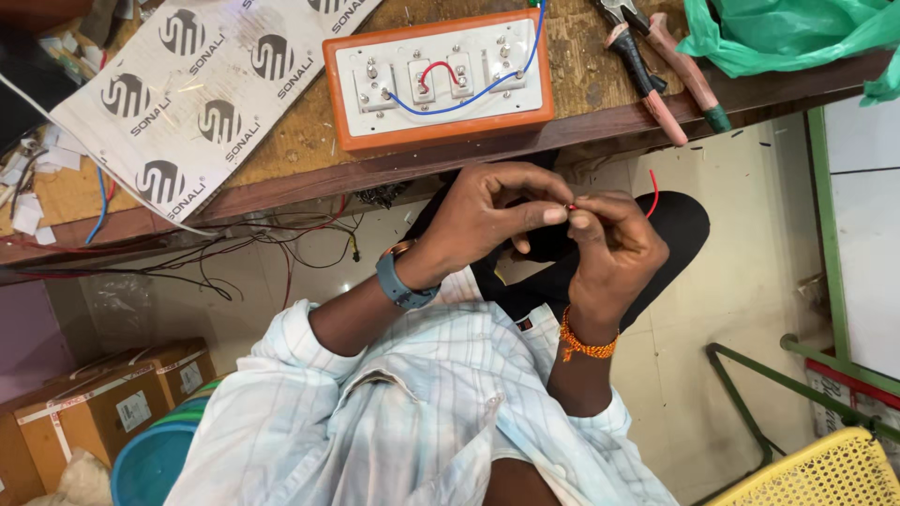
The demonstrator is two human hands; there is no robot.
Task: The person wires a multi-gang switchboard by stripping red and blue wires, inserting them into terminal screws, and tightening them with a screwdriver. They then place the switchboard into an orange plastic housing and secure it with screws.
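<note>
My left hand (487,220) and my right hand (614,248) meet in front of my chest, below the edge of the wooden workbench (394,173). Between their fingertips they pinch a short red wire (652,192), which curls up past my right hand. Its stripped end sits where my thumbs and forefingers touch. Above them on the bench lies an orange switch board (439,80), back side up, with a white plate, several switch backs, a red jumper wire and a blue wire (469,98) looping across it.
Pliers with pink handles (656,84) and a green plastic bag (787,33) lie at the bench's right. A printed white sheet (202,89) covers its left. Loose wires (281,244) hang under the bench. Cardboard boxes (103,403), a blue tub (155,459) and a yellow basket (825,473) stand on the floor.
</note>
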